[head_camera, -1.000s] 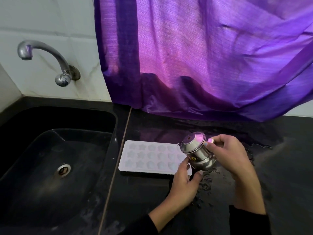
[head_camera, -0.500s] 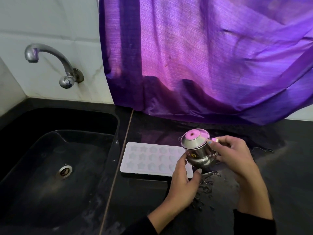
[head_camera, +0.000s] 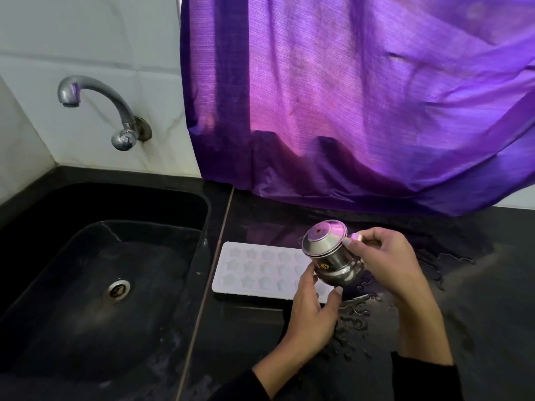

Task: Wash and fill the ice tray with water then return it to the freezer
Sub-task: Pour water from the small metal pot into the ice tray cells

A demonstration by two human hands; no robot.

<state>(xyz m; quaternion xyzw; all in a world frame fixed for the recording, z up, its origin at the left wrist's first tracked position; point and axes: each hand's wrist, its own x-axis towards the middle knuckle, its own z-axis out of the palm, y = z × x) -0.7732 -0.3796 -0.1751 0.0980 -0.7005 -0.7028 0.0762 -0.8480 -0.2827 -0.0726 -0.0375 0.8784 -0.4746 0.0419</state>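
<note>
Nearest to us, our two dark sleeves come up from the bottom edge, both forearms reaching over the black counter [head_camera: 492, 285]. Our left hand [head_camera: 311, 311] cups the underside of a small steel pot [head_camera: 333, 260], fingers curled up against its belly and thumb out to the right. Our right hand [head_camera: 382, 261] is closed around the pot's handle side, the thumb pressed on the rim of its lid — so both hands are clamped on the pot, which is held tilted toward the left, above the counter. A puddle of water [head_camera: 359, 311] lies spread on the stone just below and to the right of the hands.

Just beyond our left hand lies the white ice tray [head_camera: 254, 267], flat on the counter beside the sink's edge; its right end is hidden behind the pot and our fingers. Its star-shaped pockets face up, though we cannot tell whether they hold water.

To the left sits the black sink [head_camera: 86, 285] with its metal drain [head_camera: 118, 290]. Farther back, a chrome tap [head_camera: 115, 111] juts from the white tiled wall, and a purple curtain [head_camera: 362, 96] hangs down to the counter's back edge.
</note>
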